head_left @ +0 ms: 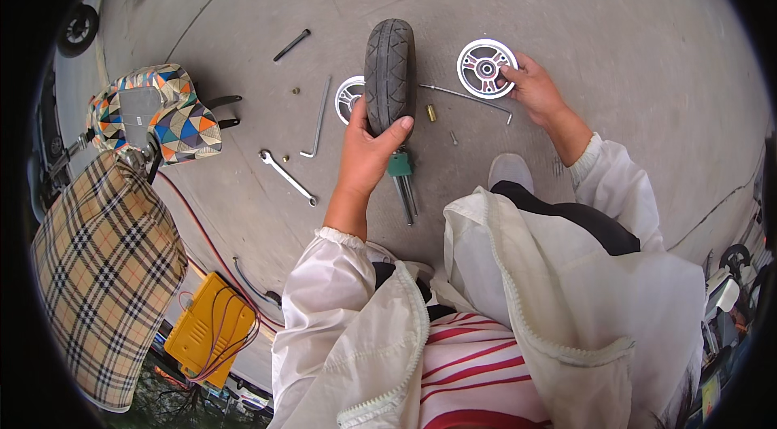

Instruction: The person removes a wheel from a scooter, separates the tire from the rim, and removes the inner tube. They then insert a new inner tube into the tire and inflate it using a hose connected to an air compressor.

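My left hand (368,158) grips a black tire (389,65) standing upright, its thumb on the lower tread. My right hand (530,89) holds a silver five-spoke rim (477,57) with fingers around its edge. A second silver rim (350,89) is partly hidden behind the tire. Below the tire is a green hex key holder (401,164) with keys. Around these lie two long L-shaped keys (325,101) (465,99), a brass sleeve (431,112), a small bolt (453,138), a wrench (287,176) and a long dark bolt (291,44).
Patterned fabric covers (178,129) (109,259) hang over equipment at left, beside a yellow case with wires (198,324). A small wheel (78,30) lies at the upper left. My shoe (510,170) is below the right rim. Assorted parts crowd the far right edge (728,291).
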The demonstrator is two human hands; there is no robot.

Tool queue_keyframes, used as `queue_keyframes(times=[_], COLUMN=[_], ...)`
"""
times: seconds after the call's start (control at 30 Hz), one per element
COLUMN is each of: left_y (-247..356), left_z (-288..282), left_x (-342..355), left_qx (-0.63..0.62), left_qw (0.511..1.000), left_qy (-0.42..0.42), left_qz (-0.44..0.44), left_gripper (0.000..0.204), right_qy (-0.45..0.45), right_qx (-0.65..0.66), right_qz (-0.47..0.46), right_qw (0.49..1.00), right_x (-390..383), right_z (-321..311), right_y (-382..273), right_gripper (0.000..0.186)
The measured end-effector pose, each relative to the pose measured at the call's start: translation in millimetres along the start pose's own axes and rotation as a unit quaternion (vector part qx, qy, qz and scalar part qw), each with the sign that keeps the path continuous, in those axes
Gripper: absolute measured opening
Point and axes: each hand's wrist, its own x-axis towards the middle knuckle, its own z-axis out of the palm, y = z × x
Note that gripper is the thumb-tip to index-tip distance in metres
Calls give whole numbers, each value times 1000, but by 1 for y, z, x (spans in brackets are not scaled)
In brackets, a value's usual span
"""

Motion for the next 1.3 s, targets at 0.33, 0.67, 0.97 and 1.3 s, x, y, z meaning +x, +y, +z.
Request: queue_keyframes(times=[0.33, 0.67, 0.97, 1.3], left_y=[-19, -10, -1, 24], left_z=[-33, -3, 5, 27], left_x=[1, -23, -28, -22], left_qx=[-261, -268, -299, -191], left_qw=[963, 957, 946, 969], left_qy=[0, -55, -58, -29], left_qz=[-62, -95, -109, -154], left_gripper=[45, 48, 56, 47], right_qy=[206, -229, -239, -107], right_qx=[-400, -345, -373, -466], right_qz=[-323, -347, -376, -503], right_qw=[833, 842, 814, 720], right_x=[-9, -69, -69, -69], right_z=[27, 110, 109, 108], right_y=[-9, -28, -42, -22], right_gripper=[31, 34, 25, 17])
